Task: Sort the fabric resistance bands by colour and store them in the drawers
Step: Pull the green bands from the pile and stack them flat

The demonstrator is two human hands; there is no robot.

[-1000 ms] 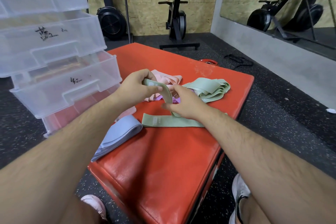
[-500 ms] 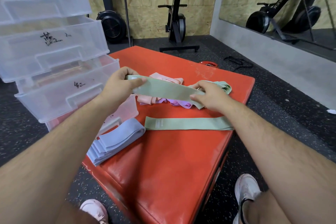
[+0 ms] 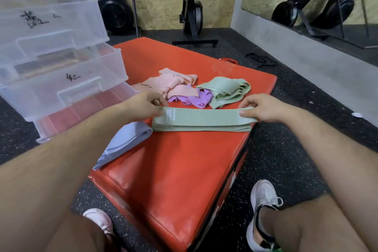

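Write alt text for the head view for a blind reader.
The left hand and right hand hold the ends of a pale green fabric band atop a green stack on a red padded mat, beside folded lilac bands, a jumbled band pile and clear plastic drawers.

Drawers [image 3: 61, 92]: 4 clear ones in view, stacked; 2 bear handwritten marks.
Band colours: 4.
Green: 2 groups, one flat green stack [image 3: 201, 120] and one loose green heap [image 3: 225, 90]; layers in either not countable.
Pink heap [image 3: 171, 84]: 1.
Purple heap [image 3: 196, 100]: 1.
Pale blue stack [image 3: 126, 141]: 1, layers not countable.
Hands: 2, left hand [image 3: 143, 104] and right hand [image 3: 263, 108], one pinching each end of the flat green stack.
Red surface [image 3: 173, 170]: 1.
Shoes: 2, left shoe [image 3: 100, 221], right shoe [image 3: 263, 196].
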